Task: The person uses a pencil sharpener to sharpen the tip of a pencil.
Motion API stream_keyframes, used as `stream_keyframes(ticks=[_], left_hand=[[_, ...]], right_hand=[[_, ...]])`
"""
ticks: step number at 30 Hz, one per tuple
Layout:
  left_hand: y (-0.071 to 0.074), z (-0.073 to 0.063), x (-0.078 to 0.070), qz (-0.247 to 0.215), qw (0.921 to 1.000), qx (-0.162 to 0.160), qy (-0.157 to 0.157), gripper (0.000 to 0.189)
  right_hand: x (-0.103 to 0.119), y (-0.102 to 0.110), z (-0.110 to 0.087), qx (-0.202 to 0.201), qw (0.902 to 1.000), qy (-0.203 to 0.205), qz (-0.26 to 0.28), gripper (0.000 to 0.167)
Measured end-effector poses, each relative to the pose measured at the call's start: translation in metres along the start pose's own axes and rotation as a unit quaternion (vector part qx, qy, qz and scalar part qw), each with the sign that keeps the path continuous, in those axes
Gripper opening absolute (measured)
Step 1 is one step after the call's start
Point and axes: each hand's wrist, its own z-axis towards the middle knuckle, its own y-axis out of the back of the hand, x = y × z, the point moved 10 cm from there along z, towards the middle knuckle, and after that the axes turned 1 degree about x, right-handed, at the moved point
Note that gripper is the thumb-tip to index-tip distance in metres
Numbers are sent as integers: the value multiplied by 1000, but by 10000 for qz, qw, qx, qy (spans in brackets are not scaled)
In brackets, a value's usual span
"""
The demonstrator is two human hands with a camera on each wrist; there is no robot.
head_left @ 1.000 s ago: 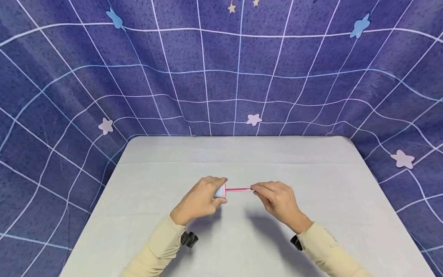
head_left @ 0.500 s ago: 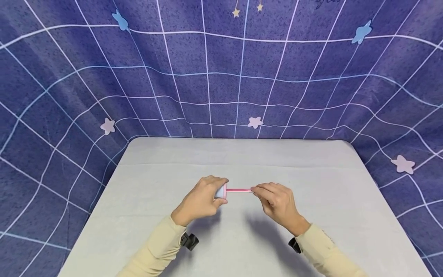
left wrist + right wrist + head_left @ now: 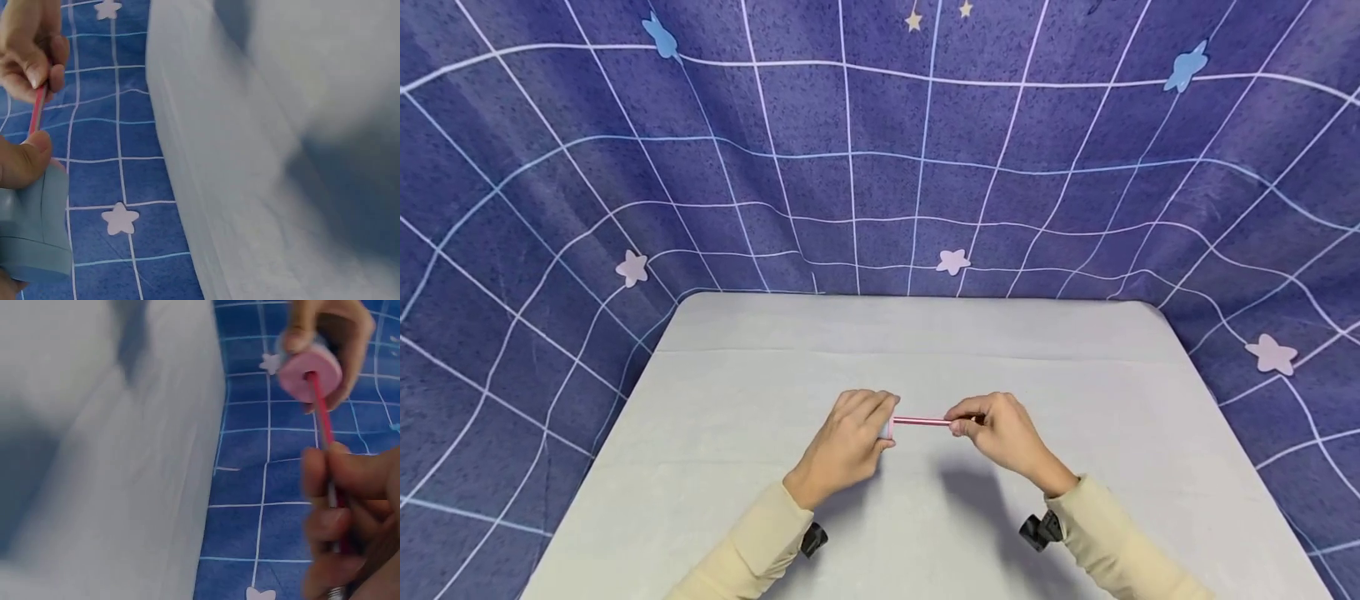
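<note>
Left hand: blue sharpener gripped, partly covered.
Right hand: red pencil pinched.
Left pencil end: hidden in the sharpener's pink face.
Right pencil end: half covered, blurred.

Pencil: I read it as red, with a paler stripe along its length and a silvery stretch low in my right wrist view.
Sharpener: dull grey-blue body on my feed.
Sharpener face: pink.
Sleeves: plain cream-beige.
Wrist cameras: black.
Desk: I get plain off-white, turning grey-blue under the shadows.
Backdrop: violet-blue, darkly speckled, gridded in white and light-blue lines.
Lower stars: pale lilac-pink.
Upper stars: light blue.
Small stars: cream-yellow.
</note>
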Motion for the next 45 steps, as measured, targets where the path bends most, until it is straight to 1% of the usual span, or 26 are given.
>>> stream_keyframes(ticks=[2,3,5,7,9,11,14,17,19,20,22,24,26,28,30,31,32,33,34,35,36,37,39,42,43,45], left_hand=[[-3,-2,-4,284,9994,-3,-222,56],[-4,-3,-7,431,9985,-17,-341,56],[-6,-5,-12,654,9962,-95,-570,53],[-6,-5,-16,813,9936,-184,-767,46],[-5,-5,-19,873,9918,-251,-895,38],[-6,-3,-19,812,9923,-224,-913,35],[-7,0,-14,704,9945,-79,-771,40],[-7,2,-5,511,9975,141,-465,52],[-6,4,3,295,9988,314,-212,55],[-5,6,7,140,9990,416,-65,55],[-5,8,16,-264,9970,669,270,53],[-7,9,25,-790,9895,1021,643,51],[-10,10,33,-1367,9747,1418,1061,50],[-14,10,40,-1936,9530,1809,1470,49],[-16,9,44,-2303,9334,2134,1739,46],[-17,9,46,-2445,9260,2248,1793,44],[-17,9,46,-2534,9207,2346,1819,43],[-17,9,46,-2595,9176,2401,1820,42],[-17,10,46,-2593,9175,2425,1791,42],[-17,10,45,-2596,9180,2424,1765,41],[-16,11,44,-2599,9188,2398,1753,41],[-15,12,43,-2525,9231,2344,1709,43],[-14,14,40,-2263,9361,2197,1559,46],[-10,18,31,-1607,9638,1837,1075,48],[-9,18,27,-1329,9730,1671,874,48],[-6,17,21,-848,9864,1302,545,49]], right_hand=[[-12,-8,2,518,9947,-536,711,8],[-17,-13,2,754,9889,-755,1032,8],[-26,-21,0,1184,9724,-1193,1621,12],[-35,-26,-3,1443,9565,-1575,1986,16],[-41,-28,-5,1555,9486,-1791,2094,18],[-41,-26,-4,1531,9523,-1697,2023,18],[-36,-20,0,1225,9729,-1196,1555,13],[-25,-11,2,614,9945,-448,720,8],[-14,-4,1,49,9998,155,78,11],[-8,-1,-1,-262,9981,488,-253,14],[7,6,-6,-870,9848,1264,-810,19],[21,10,-13,-1401,9617,1992,-1255,20],[33,11,-21,-1811,9326,2631,-1681,12],[43,11,-28,-2140,9011,3182,-2024,7],[52,9,-34,-2381,8727,3593,-2294,16],[55,8,-37,-2489,8602,3748,-2401,19],[57,7,-39,-2582,8506,3868,-2455,20],[58,7,-41,-2650,8443,3952,-2464,21],[59,7,-42,-2696,8409,4004,-2447,21],[59,8,-42,-2720,8407,4012,-2414,21],[58,8,-41,-2723,8445,3970,-2345,21],[56,9,-40,-2695,8520,3886,-2248,21],[50,11,-36,-2525,8776,3562,-1978,17],[38,12,-25,-2070,9265,2756,-1510,5],[33,13,-21,-1877,9425,2419,-1337,6],[24,14,-15,-1548,9664,1758,-1061,13]])
